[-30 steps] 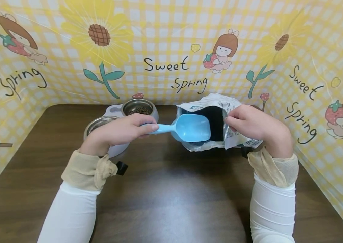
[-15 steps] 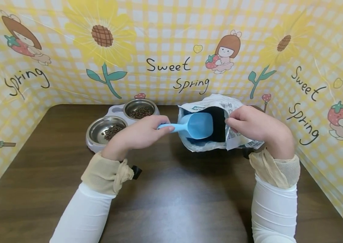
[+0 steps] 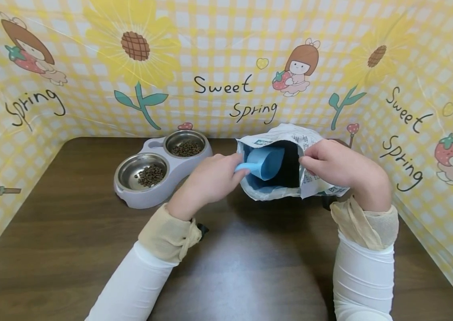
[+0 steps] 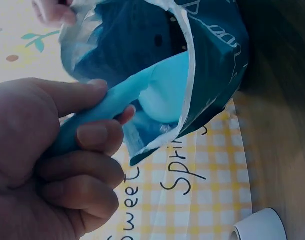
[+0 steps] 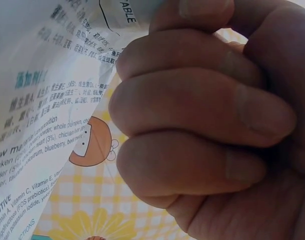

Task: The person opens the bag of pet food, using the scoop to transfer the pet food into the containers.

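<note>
My left hand [image 3: 212, 178] grips the handle of a light blue scoop [image 3: 272, 164], whose bowl sits inside the mouth of a pet food bag [image 3: 268, 192]. In the left wrist view the fingers curl round the scoop's handle [image 4: 87, 117], and the scoop's front reaches past the bag's rim [image 4: 191, 75]. The bag stands with its opening towards me, dark inside. My right hand [image 3: 336, 167] pinches the bag's right edge between thumb and fingers. The right wrist view shows its curled fingers [image 5: 192, 100] beside the bag's printed white side [image 5: 32, 110].
Left of the bag stands a lilac double feeder [image 3: 170, 171]. Its two steel bowls, a front one [image 3: 126, 167] and a back one [image 3: 170, 136], each hold brown kibble. A yellow checked cloth [image 3: 218, 44] walls the wooden table [image 3: 226, 258] at the back and sides.
My left hand has moved right, carrying the scoop deeper into the bag's mouth and tipping it sideways. The feeder's front bowl has come into full view. My right hand keeps its hold.
</note>
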`<state>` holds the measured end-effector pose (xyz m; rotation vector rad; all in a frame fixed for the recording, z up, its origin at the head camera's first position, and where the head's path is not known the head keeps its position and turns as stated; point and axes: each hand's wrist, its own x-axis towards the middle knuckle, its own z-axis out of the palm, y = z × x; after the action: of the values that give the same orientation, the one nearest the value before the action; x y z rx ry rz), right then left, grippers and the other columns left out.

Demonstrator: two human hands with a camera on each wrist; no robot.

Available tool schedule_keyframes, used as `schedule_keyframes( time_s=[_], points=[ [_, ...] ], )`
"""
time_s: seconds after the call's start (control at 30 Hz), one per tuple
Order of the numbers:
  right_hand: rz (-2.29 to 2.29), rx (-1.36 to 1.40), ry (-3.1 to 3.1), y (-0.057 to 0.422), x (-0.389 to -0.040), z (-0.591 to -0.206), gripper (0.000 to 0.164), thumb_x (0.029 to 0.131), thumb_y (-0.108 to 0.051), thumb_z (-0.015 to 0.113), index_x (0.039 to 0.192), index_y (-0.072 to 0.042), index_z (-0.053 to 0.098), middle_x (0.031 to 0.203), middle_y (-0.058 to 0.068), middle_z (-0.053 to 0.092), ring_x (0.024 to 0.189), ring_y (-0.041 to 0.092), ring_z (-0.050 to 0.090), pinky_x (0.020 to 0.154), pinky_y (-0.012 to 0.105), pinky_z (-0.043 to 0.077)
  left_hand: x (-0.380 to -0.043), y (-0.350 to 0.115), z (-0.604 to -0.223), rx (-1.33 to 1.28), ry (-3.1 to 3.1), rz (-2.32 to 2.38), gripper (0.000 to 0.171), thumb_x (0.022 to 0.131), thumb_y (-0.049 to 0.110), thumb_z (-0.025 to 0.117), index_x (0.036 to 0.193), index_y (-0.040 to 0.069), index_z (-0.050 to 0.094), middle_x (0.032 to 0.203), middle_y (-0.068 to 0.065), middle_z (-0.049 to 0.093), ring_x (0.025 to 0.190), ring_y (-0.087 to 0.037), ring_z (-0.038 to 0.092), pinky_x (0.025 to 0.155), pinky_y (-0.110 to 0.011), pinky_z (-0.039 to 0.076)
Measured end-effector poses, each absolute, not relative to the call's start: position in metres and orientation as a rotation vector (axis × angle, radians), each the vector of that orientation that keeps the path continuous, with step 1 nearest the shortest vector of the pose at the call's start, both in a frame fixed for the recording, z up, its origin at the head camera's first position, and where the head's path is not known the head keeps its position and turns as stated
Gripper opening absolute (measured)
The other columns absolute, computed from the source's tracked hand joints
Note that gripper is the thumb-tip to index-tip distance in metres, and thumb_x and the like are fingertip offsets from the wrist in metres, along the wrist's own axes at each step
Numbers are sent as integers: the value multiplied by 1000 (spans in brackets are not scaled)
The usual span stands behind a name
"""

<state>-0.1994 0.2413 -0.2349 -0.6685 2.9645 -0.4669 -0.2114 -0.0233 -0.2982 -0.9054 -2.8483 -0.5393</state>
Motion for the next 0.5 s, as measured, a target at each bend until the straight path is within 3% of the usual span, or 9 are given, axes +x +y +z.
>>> schedule_keyframes(
  time_s=[0.3, 0.5],
  points=[
    [-458, -651, 2968, 241, -199, -235, 46, 98, -13, 46, 53, -12, 43, 49, -3, 33, 41, 15, 37, 45, 28, 34, -209, -1, -316, -869, -2703, -301, 26, 98, 33, 60, 90, 8, 62, 67, -4, 61, 58, -18, 58, 48, -37, 53],
    [-454, -677, 2969, 240, -199, -234, 45, 98, -12, 46, 52, -13, 43, 50, -3, 33, 41, 15, 36, 45, 28, 34, -209, 10, -327, -854, -2603, -147, 27, 97, 34, 63, 96, 7, 64, 72, -7, 69, 58, -24, 64, 49, -40, 57]
  ],
)
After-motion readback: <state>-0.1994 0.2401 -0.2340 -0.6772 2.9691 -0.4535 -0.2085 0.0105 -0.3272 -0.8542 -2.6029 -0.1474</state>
